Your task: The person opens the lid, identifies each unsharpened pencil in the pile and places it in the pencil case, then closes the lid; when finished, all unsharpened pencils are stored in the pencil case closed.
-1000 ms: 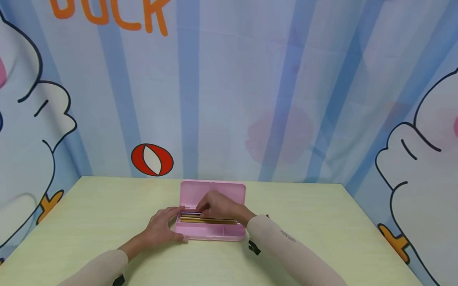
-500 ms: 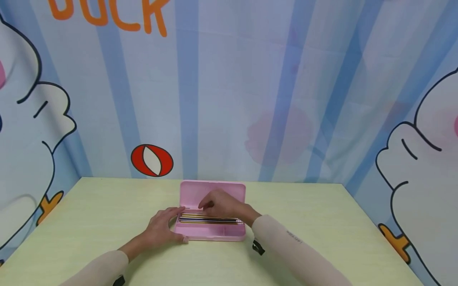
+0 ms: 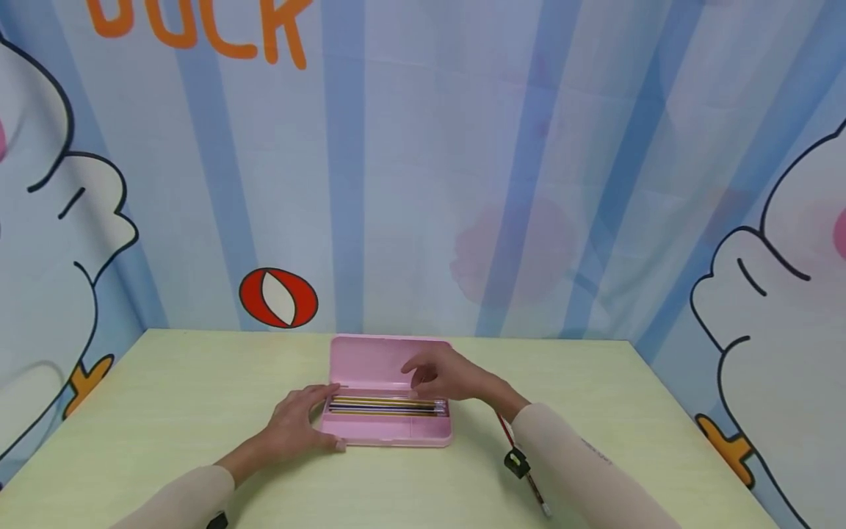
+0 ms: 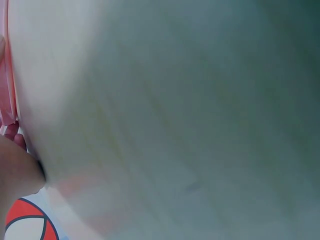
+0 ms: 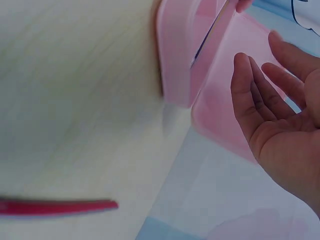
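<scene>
A pink pencil case point(image 3: 390, 362) lies on the table with its lid raised at the back. Several striped pencils point(image 3: 386, 406) rest side by side in its long compartment. My left hand point(image 3: 294, 422) grips the case's left end, thumb at the front edge and fingers near the hinge. Over the right part of the case hovers my right hand point(image 3: 446, 373), fingers loosely bent and nothing between them, as the right wrist view also shows. To the right of the case, partly hidden under the right forearm, a red pencil point(image 5: 60, 207) lies on the table.
The pale yellow table point(image 3: 198, 367) ends at a blue-striped cloth backdrop point(image 3: 423, 184) with cartoon ducks on both sides. A small dark device point(image 3: 516, 463) is at the right wrist. The left wrist view shows mostly blurred tabletop.
My right hand has come out of the pencil compartment and moved right. The pencils inside show more fully, and the red pencil has come into sight beneath the forearm. My left hand stays put.
</scene>
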### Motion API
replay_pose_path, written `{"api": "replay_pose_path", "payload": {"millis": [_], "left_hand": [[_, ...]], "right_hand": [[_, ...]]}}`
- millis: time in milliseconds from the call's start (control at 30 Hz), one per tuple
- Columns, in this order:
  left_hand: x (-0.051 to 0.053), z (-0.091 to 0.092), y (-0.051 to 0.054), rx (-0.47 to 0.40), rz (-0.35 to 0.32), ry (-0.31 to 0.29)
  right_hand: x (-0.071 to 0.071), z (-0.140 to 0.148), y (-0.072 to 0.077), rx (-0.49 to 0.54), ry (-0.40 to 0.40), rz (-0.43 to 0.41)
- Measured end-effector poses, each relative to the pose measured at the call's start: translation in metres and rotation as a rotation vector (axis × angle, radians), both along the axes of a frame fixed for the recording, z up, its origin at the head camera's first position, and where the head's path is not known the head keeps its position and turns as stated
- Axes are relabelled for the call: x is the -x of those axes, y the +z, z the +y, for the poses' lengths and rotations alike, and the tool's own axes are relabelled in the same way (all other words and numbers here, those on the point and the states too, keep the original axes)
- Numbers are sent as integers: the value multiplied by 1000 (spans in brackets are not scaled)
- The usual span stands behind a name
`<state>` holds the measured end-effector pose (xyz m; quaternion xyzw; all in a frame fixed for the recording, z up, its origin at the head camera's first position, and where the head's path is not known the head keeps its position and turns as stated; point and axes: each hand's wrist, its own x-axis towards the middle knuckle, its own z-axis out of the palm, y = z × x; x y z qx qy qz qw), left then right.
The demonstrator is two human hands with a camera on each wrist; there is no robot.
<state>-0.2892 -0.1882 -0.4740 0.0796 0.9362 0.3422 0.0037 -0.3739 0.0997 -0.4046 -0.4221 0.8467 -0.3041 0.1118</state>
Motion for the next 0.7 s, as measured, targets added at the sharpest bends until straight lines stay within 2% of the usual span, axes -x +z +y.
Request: {"api": "replay_pose_path", "payload": {"millis": [233, 467, 700], "left_hand": [[-1, 0, 1, 3, 3, -6], [-1, 1, 0, -1, -1, -3], [0, 1, 1, 14, 1, -9]], "right_hand": [[-6, 32, -3, 3, -90, -88], [-13, 61, -11, -6, -177, -88], [-19, 88, -14, 0, -191, -75]]}}
